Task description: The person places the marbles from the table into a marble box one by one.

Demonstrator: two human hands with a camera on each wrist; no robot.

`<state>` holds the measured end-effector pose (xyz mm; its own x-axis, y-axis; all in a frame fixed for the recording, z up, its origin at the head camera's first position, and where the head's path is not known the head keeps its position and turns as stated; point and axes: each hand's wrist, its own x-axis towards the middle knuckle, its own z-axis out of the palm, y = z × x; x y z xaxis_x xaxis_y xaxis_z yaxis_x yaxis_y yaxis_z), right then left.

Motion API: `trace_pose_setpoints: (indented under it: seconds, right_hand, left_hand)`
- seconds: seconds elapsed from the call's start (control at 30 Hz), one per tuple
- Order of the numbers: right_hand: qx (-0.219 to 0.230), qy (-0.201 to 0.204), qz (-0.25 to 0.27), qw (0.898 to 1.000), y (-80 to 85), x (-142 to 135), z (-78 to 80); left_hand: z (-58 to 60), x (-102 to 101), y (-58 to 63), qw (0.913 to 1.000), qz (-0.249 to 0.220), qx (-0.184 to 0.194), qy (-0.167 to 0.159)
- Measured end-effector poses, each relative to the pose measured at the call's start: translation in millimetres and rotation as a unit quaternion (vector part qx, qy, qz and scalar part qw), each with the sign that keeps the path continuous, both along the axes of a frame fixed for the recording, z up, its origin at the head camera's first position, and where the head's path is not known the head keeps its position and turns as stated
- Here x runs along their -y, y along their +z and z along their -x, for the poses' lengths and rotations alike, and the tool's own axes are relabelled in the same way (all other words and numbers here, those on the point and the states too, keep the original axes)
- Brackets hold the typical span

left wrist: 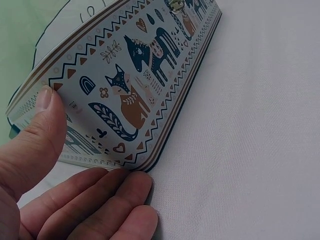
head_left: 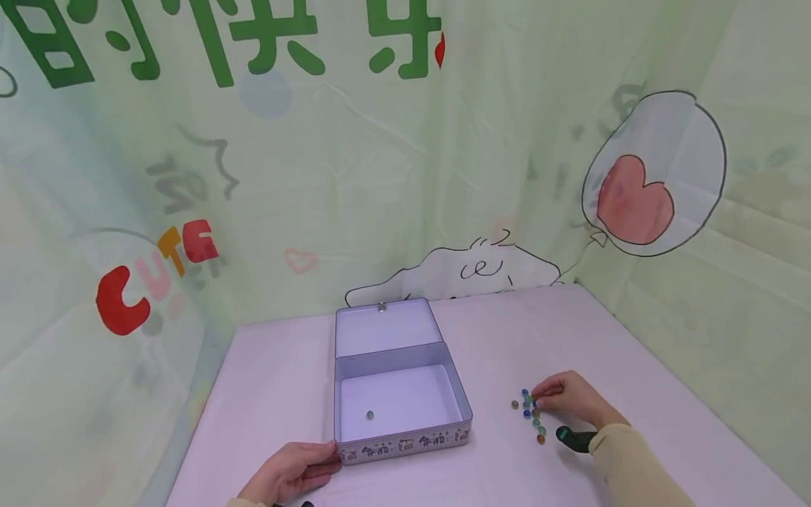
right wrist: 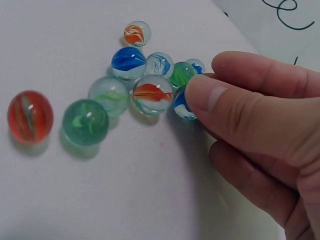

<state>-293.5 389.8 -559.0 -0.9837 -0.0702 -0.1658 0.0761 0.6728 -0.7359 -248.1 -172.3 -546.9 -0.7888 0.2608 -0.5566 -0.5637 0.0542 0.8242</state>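
An open tin box [head_left: 405, 443] with animal patterns stands mid-table, its lid laid back, one green marble [head_left: 370, 415] on its floor. My left hand [head_left: 324, 459] rests at the box's front left corner. In the left wrist view the thumb [left wrist: 40, 125] presses the patterned wall [left wrist: 140, 75] and straight fingers [left wrist: 100, 200] lie on the table under the corner. Right of the box lies a cluster of glass marbles [head_left: 531, 412]. My right hand [right wrist: 210, 82] pinches a blue-and-white marble [right wrist: 180, 104] at the cluster's edge. A red marble [right wrist: 30, 116] and a green one [right wrist: 85, 121] lie apart.
The table has a pale pink cloth [head_left: 665, 394]. Green printed curtains [head_left: 380, 176] close it in at the back and both sides. A dark wrist device [head_left: 573, 438] sits by my right sleeve.
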Motion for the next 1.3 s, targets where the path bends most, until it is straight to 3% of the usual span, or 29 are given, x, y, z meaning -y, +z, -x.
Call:
trace_pose_setpoints:
  seconds: [0.43, 0.77, 0.97, 1.13, 1.3]
  right_hand:
    - [-0.004, -0.029, 0.003, 1.0, 7.6, -1.1, -7.5]
    - [-0.035, -0.004, 0.053, 0.998, 46.3, 7.5, -0.1]
    - [-0.053, 0.009, 0.064, 0.997, 67.7, 46.9, 20.3]
    - [-0.06, 0.014, 0.09, 0.994, 74.7, 99.0, 42.4]
    - [-0.069, 0.048, 0.125, 0.989, 80.1, 154.4, 56.6]
  left_hand:
    - [0.6, -0.7, -1.2, 1.0, -0.004, -0.003, -0.006]
    - [2.1, 1.5, -1.7, 0.9998, -0.011, -0.008, -0.016]
    - [2.5, 2.5, 1.1, 0.9997, -0.016, -0.005, -0.018]
    - [1.5, 2.1, 3.5, 0.9996, -0.017, -0.005, -0.023]
    - [0.6, 2.6, 2.0, 0.9997, -0.014, -0.003, -0.019]
